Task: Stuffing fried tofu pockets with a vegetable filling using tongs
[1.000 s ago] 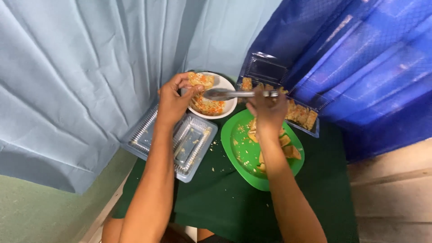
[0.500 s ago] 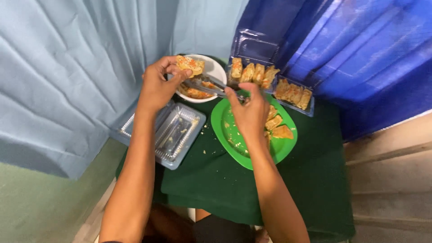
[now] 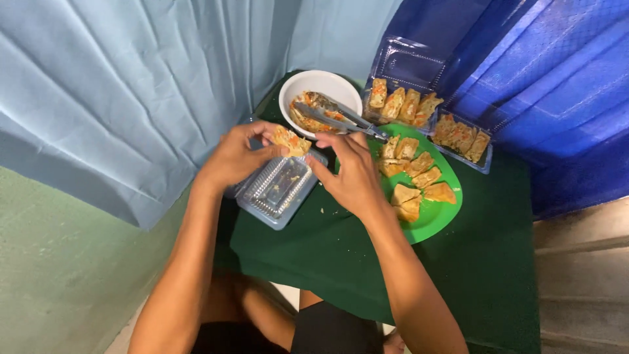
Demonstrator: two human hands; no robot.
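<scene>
My left hand [image 3: 237,156] grips a piece of fried pastry [image 3: 291,140] with orange filling, held above an empty clear plastic tray [image 3: 278,190]. My right hand [image 3: 354,174] holds metal tongs [image 3: 337,117] whose tips reach into a white bowl [image 3: 321,85] with filling scraps; its fingertips sit close to the pastry. Just right of that hand lies a green plate [image 3: 432,219] carrying several pastry pieces.
A clear plastic container [image 3: 426,108] with several pastry slices stands at the back right, its lid up against a blue curtain [image 3: 544,78]. A light blue curtain [image 3: 131,85] hangs at the left. All sits on a small table with a dark green cloth [image 3: 485,262].
My left hand brought the pastry piece from beside the bowl down over the clear tray. My right hand drew back toward me with the tongs.
</scene>
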